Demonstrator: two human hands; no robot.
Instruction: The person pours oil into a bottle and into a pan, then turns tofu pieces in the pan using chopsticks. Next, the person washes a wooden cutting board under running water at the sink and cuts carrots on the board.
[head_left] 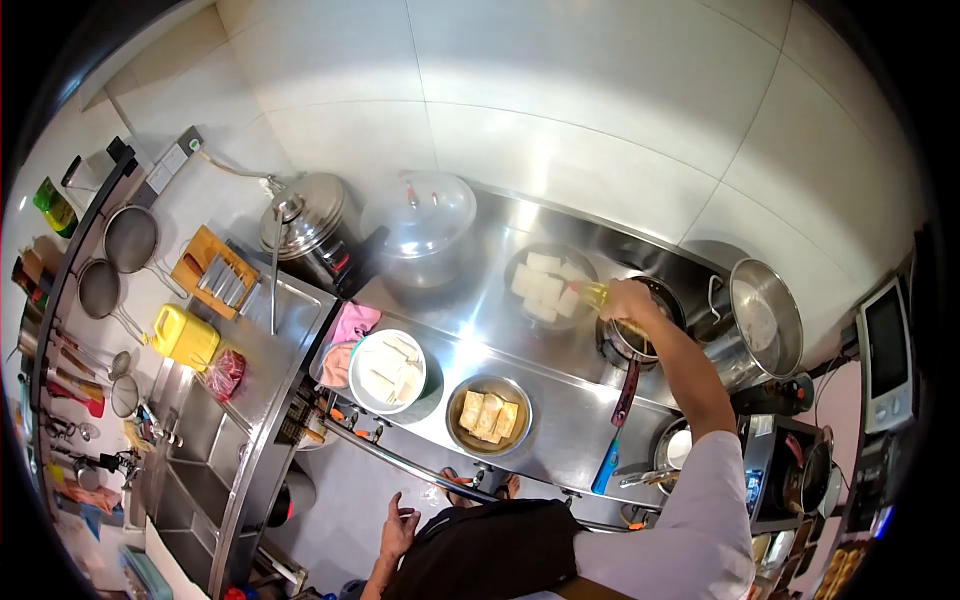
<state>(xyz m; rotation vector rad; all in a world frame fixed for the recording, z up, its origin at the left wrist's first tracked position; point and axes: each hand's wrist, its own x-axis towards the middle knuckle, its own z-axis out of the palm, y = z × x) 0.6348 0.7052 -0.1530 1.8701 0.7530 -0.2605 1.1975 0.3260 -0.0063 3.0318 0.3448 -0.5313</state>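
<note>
My right hand [628, 300] reaches over the stove and is closed around a bottle of yellow liquid [592, 293], tilted with its red tip toward a pan of white blocks [543, 287]. Just behind and beside that hand is a dark pot [660, 298] with a long handle. Low at my side, my left hand [399, 526] is held away from the counter, fingers apart and empty. Nearer the counter's front edge stand a white tub of pale blocks [387, 372] and a metal bowl with golden fried blocks [488, 415].
A lidded pot [420, 222] and a pressure cooker [308, 225] stand at the back left. On the right is a tall steel pot [765, 320]. Sinks [203, 460], a yellow jug [184, 336] and hanging strainers [130, 236] line the left. A blue-handled tool [606, 466] crosses the front edge.
</note>
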